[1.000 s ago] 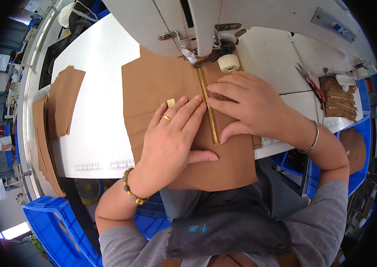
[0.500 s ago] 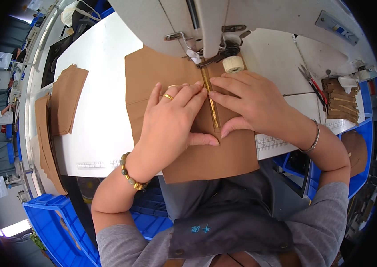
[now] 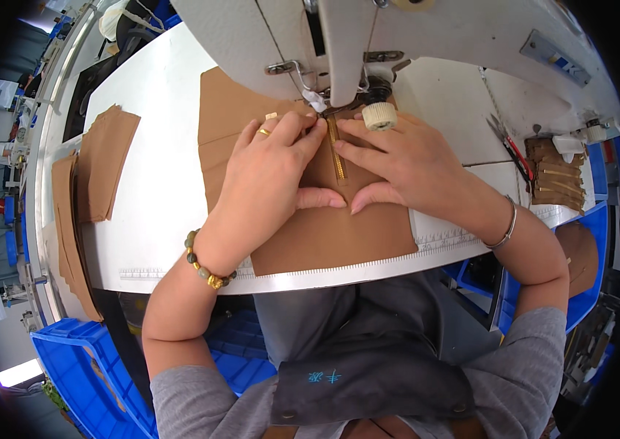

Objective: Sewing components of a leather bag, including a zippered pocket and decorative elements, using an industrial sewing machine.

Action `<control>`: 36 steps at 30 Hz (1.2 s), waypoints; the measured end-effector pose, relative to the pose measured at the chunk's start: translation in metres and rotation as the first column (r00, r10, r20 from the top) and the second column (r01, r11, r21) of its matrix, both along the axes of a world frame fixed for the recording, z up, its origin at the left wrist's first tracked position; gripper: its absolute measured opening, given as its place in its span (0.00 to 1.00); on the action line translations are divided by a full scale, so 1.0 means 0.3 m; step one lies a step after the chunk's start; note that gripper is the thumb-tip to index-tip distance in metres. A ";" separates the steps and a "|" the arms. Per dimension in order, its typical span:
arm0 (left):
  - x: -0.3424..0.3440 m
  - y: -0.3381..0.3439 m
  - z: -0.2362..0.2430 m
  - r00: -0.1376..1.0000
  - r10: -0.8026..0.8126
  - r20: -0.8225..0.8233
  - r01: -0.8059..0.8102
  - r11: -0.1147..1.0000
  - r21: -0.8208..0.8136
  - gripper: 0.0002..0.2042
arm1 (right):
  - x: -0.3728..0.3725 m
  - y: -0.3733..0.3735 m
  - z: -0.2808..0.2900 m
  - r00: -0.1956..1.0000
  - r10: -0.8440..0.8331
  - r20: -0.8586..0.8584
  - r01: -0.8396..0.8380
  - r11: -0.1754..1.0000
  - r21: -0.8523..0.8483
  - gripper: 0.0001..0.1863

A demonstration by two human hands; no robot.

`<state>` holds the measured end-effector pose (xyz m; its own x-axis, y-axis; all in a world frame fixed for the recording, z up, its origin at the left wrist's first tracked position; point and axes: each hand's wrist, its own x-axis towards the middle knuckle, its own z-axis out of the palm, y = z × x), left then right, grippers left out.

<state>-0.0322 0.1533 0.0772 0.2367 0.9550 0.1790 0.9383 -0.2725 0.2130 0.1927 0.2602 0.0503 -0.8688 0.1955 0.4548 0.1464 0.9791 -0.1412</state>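
Note:
A brown fabric panel (image 3: 324, 238) lies flat on the white sewing table, its top part under the head of the sewing machine (image 3: 357, 55). A gold-toothed zipper (image 3: 338, 157) runs down the panel's middle, its upper end at the presser foot (image 3: 330, 110). My left hand (image 3: 273, 161) rests on the panel left of the zipper, fingers spread and fingertips close to the foot. On the other side, my right hand (image 3: 401, 157) presses the fabric with outstretched fingers beside the teeth. Both thumbs point inward below the zipper's lower end. Some right fingertips are hidden behind a white knob (image 3: 380, 115).
Stacked brown panels (image 3: 109, 164) lie at the left of the table (image 3: 164, 95). To the right are red-handled scissors (image 3: 512, 150) and a bundle of brown zipper pieces (image 3: 557, 175). Blue crates (image 3: 87, 366) stand below, and a printed ruler (image 3: 441, 240) follows the front edge.
The panel and zipper have moved away from me, farther under the machine head. Both hands have travelled with them, and the panel's lower edge now lies on the table rather than overhanging it.

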 end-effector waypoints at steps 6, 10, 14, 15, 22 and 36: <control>0.020 -0.051 -0.027 0.995 0.061 0.080 -0.063 0.997 0.032 0.39 | 0.013 -0.002 0.012 0.998 0.069 -0.015 -0.070 0.994 -0.081 0.31; 0.040 -0.085 -0.038 0.982 0.072 0.172 -0.080 0.996 0.038 0.33 | 0.020 -0.012 0.011 0.996 0.092 -0.011 -0.093 0.991 -0.091 0.29; 0.045 -0.089 -0.035 0.990 0.032 0.136 -0.039 0.998 0.051 0.29 | 0.018 -0.018 0.007 0.995 0.095 -0.044 -0.098 0.992 -0.085 0.29; 0.043 -0.088 -0.033 0.988 0.031 0.151 -0.037 0.999 0.037 0.28 | 0.017 -0.019 0.006 0.995 0.096 -0.038 -0.099 0.991 -0.093 0.29; 0.018 -0.038 -0.037 0.999 0.011 0.050 -0.017 0.993 0.117 0.27 | 0.004 -0.008 0.009 0.998 0.062 -0.022 -0.064 0.992 -0.113 0.29; 0.031 -0.097 -0.008 0.993 0.001 0.117 -0.006 0.999 0.042 0.29 | -0.018 0.020 -0.016 0.997 -0.028 -0.078 0.008 0.969 -0.245 0.16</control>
<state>-0.0229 0.1243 0.0749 0.2080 0.9469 0.2453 0.9086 -0.2799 0.3100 0.1873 0.2661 0.0454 -0.8268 0.3243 0.4595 0.1416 0.9108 -0.3879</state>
